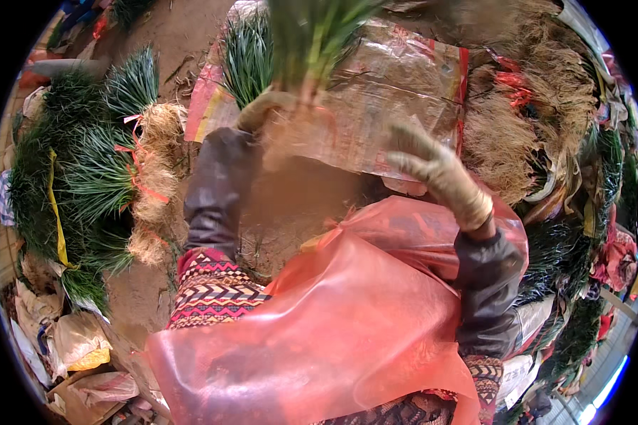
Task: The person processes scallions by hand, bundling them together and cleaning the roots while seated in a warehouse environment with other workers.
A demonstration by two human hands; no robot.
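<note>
My left hand (266, 108), in a pale work glove, is closed round a bunch of long-leaved green seedlings (312, 46). Their blurred leaves point up and away from me, and the pale roots hang toward my lap. My right hand (432, 170), also gloved, is raised to the right of the bunch, fingers apart and holding nothing; motion blurs its fingertips. Beneath both hands lies a flattened woven sack (404, 92). Another bunch of green seedlings (248, 60) rests at the sack's left side. A translucent red plastic sheet (361, 297) covers my lap.
Tied seedling bundles (106, 173) with red bands are stacked at the left, roots facing me. A large heap of loose seedlings with straw-coloured roots (500, 134) stands at the right. Crumpled bags (81, 340) lie at the lower left. Bare soil (138, 294) shows between.
</note>
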